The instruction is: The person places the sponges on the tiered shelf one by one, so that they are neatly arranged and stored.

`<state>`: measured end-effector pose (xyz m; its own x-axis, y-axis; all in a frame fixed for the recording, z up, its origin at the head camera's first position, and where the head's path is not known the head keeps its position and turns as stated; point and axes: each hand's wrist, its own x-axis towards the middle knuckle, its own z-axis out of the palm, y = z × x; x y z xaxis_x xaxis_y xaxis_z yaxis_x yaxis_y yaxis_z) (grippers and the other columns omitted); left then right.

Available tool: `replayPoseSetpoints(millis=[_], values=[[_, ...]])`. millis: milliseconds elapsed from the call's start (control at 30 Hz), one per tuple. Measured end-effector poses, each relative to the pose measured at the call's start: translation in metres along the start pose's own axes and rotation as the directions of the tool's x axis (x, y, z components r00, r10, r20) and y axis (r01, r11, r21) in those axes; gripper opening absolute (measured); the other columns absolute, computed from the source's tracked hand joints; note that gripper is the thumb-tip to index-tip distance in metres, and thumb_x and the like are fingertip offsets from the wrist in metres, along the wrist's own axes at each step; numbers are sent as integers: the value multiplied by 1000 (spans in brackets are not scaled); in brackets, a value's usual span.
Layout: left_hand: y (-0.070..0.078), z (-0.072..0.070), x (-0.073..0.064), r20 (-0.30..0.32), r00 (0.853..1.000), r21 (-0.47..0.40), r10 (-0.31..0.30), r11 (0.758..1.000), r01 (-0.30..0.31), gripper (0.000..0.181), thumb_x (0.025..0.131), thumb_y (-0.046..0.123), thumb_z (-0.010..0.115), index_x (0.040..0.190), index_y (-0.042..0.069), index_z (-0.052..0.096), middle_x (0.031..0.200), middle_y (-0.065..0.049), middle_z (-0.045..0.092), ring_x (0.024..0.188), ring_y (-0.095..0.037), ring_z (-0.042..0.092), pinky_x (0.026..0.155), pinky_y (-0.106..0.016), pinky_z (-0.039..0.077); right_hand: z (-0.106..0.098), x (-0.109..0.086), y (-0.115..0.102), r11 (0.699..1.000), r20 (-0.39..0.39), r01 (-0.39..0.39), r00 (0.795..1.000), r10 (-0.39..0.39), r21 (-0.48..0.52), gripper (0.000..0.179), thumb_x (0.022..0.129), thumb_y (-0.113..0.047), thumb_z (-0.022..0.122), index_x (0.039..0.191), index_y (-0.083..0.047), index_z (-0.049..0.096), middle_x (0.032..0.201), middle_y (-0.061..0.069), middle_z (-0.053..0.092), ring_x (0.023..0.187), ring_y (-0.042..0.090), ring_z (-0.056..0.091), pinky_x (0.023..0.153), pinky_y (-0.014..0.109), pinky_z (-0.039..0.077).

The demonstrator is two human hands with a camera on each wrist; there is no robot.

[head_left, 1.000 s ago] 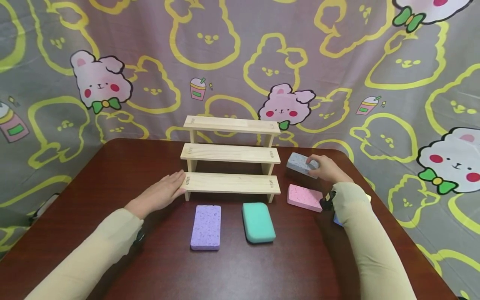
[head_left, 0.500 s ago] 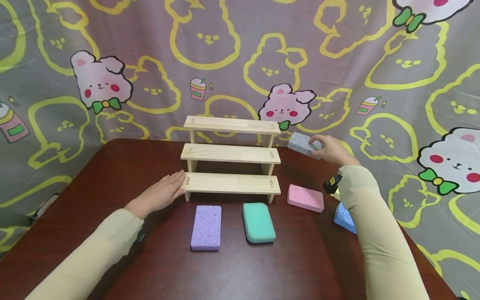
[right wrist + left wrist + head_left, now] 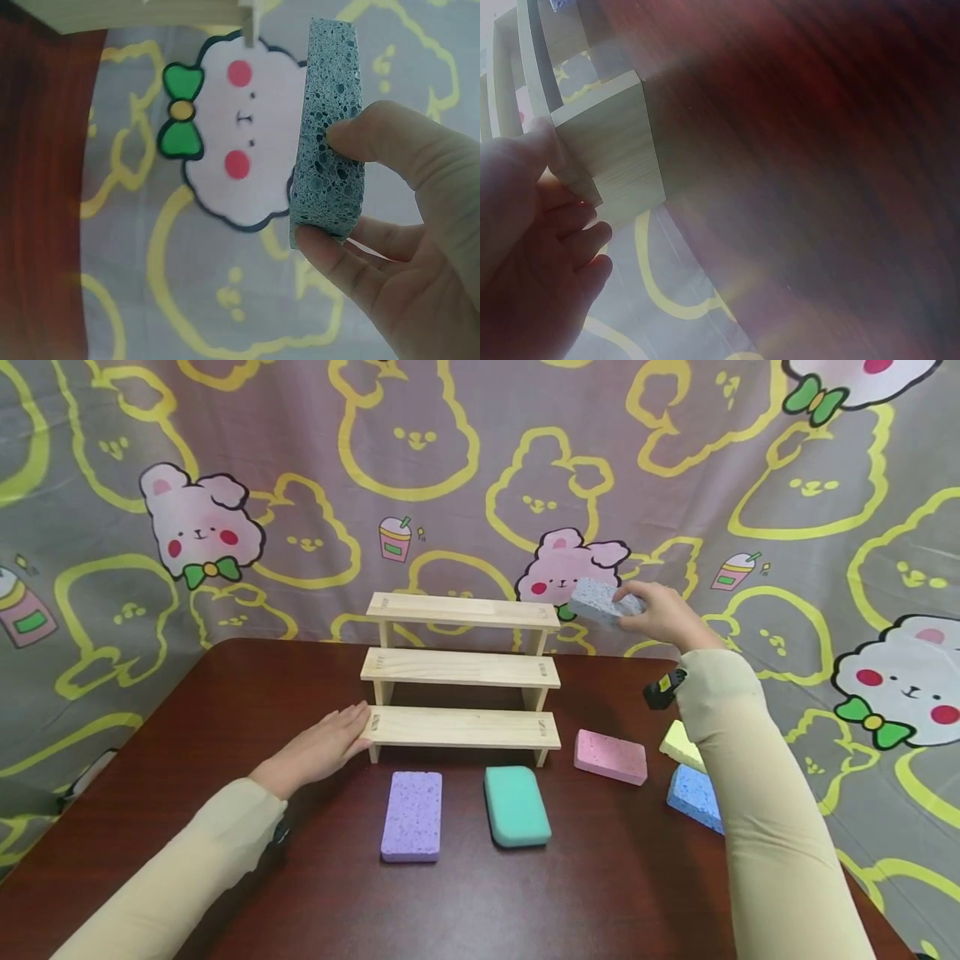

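Note:
My right hand (image 3: 663, 617) pinches a grey-blue speckled sponge (image 3: 597, 602) in the air, just right of the top step of a three-tier wooden stand (image 3: 461, 727). Up close in the right wrist view, the thumb lies on one face of the porous sponge (image 3: 326, 142), with fingers at its other side and lower end. My left hand (image 3: 318, 750) holds the left end of the stand's bottom step. In the left wrist view the thumb is at the edge of the pale board (image 3: 615, 142), and the fingers bend round its end.
On the dark red-brown table (image 3: 300, 877) lie a purple sponge (image 3: 412, 817) and a teal sponge (image 3: 517, 807) before the stand. To its right are pink (image 3: 611, 757), yellow (image 3: 681, 745) and blue (image 3: 693, 795) sponges. A patterned curtain (image 3: 300, 427) hangs behind.
My right hand has lifted the grey-blue sponge off the table, up to about the height of the top step. The yellow and blue sponges show more fully. My left hand stays put.

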<state>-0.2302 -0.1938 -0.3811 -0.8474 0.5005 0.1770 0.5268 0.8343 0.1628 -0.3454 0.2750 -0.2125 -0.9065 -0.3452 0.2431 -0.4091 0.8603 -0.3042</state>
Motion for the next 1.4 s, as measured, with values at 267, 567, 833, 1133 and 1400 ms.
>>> replayPoseSetpoints(millis=[267, 567, 833, 1133, 1400], values=[[0, -1, -2, 6, 1000, -2, -3, 1000, 3, 52, 95, 19, 50, 132, -15, 37, 137, -30, 35, 127, -40, 32, 105, -49, 25, -4, 18, -30, 1000, 18, 31, 999, -31, 3, 33, 82, -11, 61, 114, -7, 55, 102, 18, 50, 87, 31, 43, 70, 43, 36], [-1, -1, -2, 0, 1000, 1, -4, 1000, 4, 52, 95, 18, 51, 132, -15, 37, 136, -30, 35, 127, -40, 33, 105, -50, 26, -3, 41, -65, 995, 26, 103, 994, -103, 14, 32, 81, -8, 60, 113, -6, 55, 108, 18, 51, 88, 31, 46, 72, 41, 39], [-1, 0, -2, -1, 1000, 10, -12, 1000, 12, 52, 96, 20, 50, 133, -14, 36, 137, -29, 35, 128, -38, 32, 106, -49, 25, 7, 54, -92, 993, 37, 118, 992, -119, 27, 32, 84, -8, 59, 116, -8, 55, 114, 15, 51, 90, 29, 46, 73, 40, 40], [-3, 1, -3, -49, 998, -20, 33, 999, -34, 55, 99, 30, 43, 132, -14, 38, 135, -30, 38, 127, -37, 34, 106, -47, 26, 27, 69, -113, 984, 38, 171, 984, -173, 51, 34, 82, -11, 60, 116, -12, 56, 96, 11, 51, 76, 25, 44, 67, 33, 37], [-1, 1, -2, -7, 1000, 7, -7, 1000, 7, 51, 96, 18, 50, 133, -14, 37, 137, -29, 36, 128, -38, 33, 105, -49, 25, 52, 86, -128, 959, 4, 270, 963, -271, 84, 34, 77, -4, 61, 111, -5, 57, 92, 14, 53, 80, 26, 44, 73, 38, 38]])
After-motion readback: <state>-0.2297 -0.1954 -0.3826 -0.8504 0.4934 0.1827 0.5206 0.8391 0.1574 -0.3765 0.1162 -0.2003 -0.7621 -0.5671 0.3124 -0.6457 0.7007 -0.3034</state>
